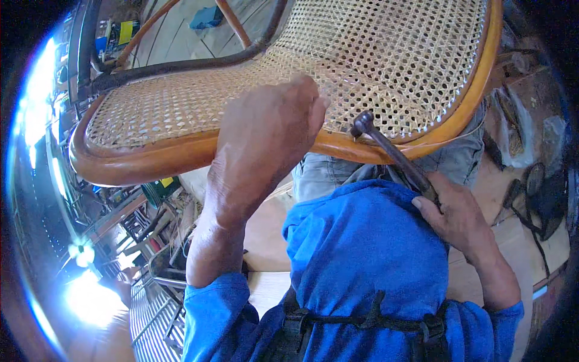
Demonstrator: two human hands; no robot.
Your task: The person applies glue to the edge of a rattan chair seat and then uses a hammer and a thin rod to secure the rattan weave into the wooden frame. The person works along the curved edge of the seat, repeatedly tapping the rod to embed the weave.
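Note:
A chair with woven cane webbing (386, 48) and a curved, varnished orange-brown wooden frame (145, 160) lies across my lap. My left hand (268, 123) is closed over the cane near the frame's front edge. Its fingertips are mostly hidden, so I cannot make out what they hold. In my right hand (455, 211) is the handle of a dark hammer (392, 148). The hammer's small round head is over the near frame edge, a little right of my left hand. A thin, pale cane strand (440, 142) runs along the frame's lower right edge.
A dark curved bar (181, 69) meets the chair at the far left. Behind it, a blue cloth or scrap (206, 18) lies on the floor. To the right are a clear plastic bag (515, 130) and dark straps (528, 205). Cluttered metal racks stand at the left.

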